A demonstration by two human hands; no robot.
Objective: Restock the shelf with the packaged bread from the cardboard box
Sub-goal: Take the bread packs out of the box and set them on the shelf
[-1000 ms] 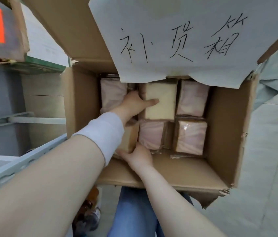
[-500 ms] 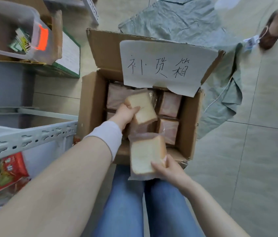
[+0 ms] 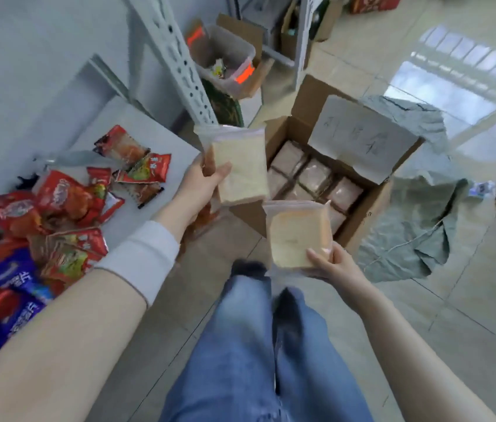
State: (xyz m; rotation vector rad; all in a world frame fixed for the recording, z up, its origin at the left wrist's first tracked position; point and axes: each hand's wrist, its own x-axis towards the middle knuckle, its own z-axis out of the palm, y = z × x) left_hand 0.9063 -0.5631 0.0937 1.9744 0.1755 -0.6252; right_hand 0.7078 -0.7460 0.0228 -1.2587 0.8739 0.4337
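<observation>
The left hand [image 3: 202, 185] curls thumb and fingers round the lower left edge of a bread packet [image 3: 240, 169], held upright at centre frame. The right hand [image 3: 333, 266] grips a second bread packet [image 3: 298, 236] by its lower right corner, just below and to the right. Both are square pale slices in glossy clear film. Behind them, an open cardboard box [image 3: 365, 217] holds more wrapped bread [image 3: 313, 178], with a handwritten paper sheet [image 3: 359, 141] on its flap. At left, the grey shelf [image 3: 125, 126] carries crinkled red snack packets [image 3: 67, 202].
</observation>
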